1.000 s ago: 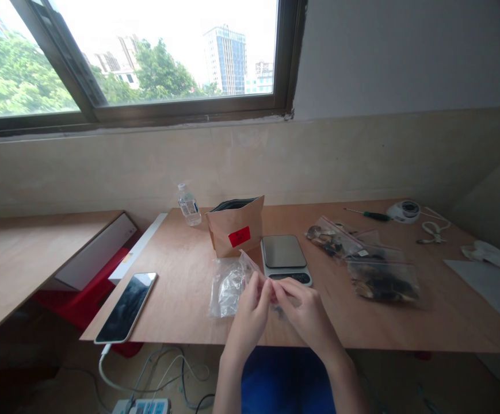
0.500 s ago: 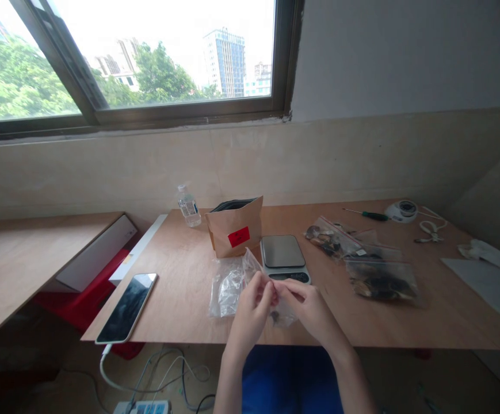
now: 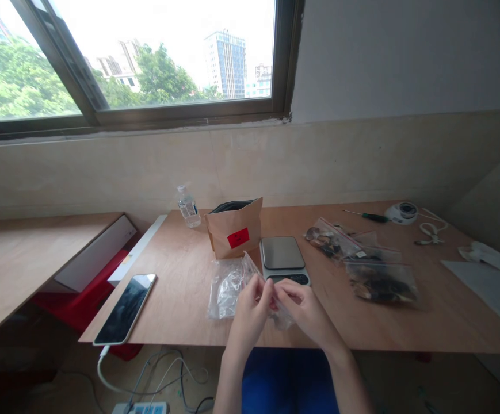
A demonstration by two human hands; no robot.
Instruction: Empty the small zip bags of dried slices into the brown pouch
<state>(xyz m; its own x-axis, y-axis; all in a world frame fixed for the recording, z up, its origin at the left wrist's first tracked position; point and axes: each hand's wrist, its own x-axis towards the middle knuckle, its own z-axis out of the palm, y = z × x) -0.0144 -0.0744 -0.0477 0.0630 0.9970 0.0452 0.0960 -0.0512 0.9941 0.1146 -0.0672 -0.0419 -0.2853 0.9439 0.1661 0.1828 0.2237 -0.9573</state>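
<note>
My left hand (image 3: pixel 252 313) and my right hand (image 3: pixel 304 310) meet above the table's near edge, and both pinch the rim of a small clear zip bag (image 3: pixel 278 313) that hangs between them. A few dark bits show low in that bag. Just left of my hands lies a pile of empty clear bags (image 3: pixel 228 286). Behind my hands stands a small digital scale (image 3: pixel 282 253) with a bare steel plate, and left of it a brown paper pouch (image 3: pixel 235 233) with a red label, its top open.
A phone (image 3: pixel 125 307) lies at the table's left corner with a cable hanging down. A water bottle (image 3: pixel 188 205) stands at the back. Filled zip bags (image 3: pixel 381 282) lie right of the scale. A screwdriver (image 3: pixel 368 216), a tape roll (image 3: pixel 403 212) and white sheets (image 3: pixel 489 284) sit far right.
My hands have stayed together at the near edge, working the small bag's rim; the bag now hangs a little lower between them. Nothing else on the table has moved.
</note>
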